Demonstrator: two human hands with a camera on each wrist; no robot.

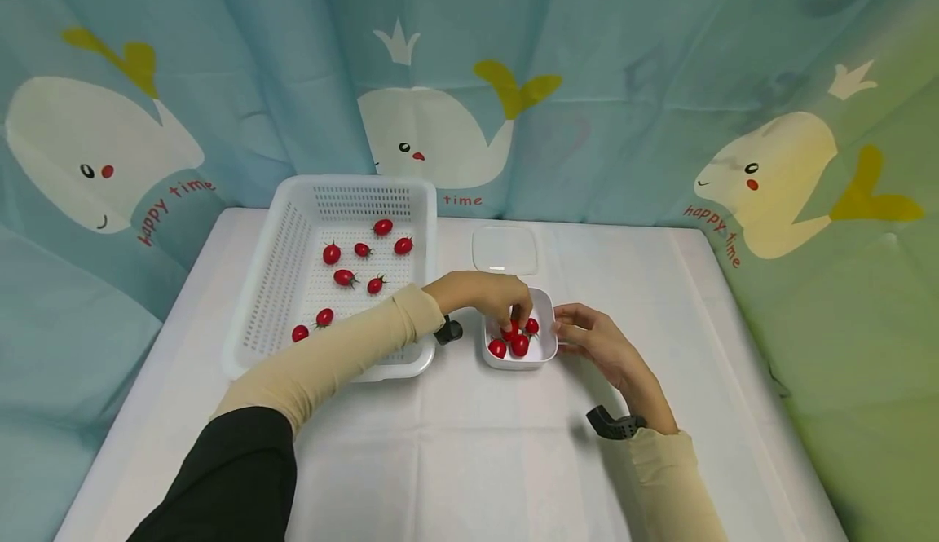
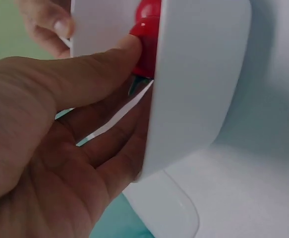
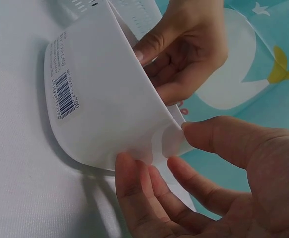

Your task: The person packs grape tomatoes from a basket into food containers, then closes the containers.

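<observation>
A small white container (image 1: 546,350) stands on the table with several cherry tomatoes (image 1: 519,345) inside. My left hand (image 1: 502,296) reaches down into it from above. In the left wrist view its thumb presses on a red cherry tomato (image 2: 148,55) with a green stem, the fingers curled beneath; the wall hides part of the fruit. At the container's right side is my right hand (image 1: 603,345), its thumb at the rim and its fingertips against the outer wall. The right wrist view shows a printed barcode label (image 3: 65,94) on the container's side.
A large white perforated basket (image 1: 253,314) holds several more cherry tomatoes on the left, with my left forearm crossing over it. A clear lid (image 1: 504,250) lies behind the container. A blue-green curtain (image 1: 601,151) with whales hangs along the table's back.
</observation>
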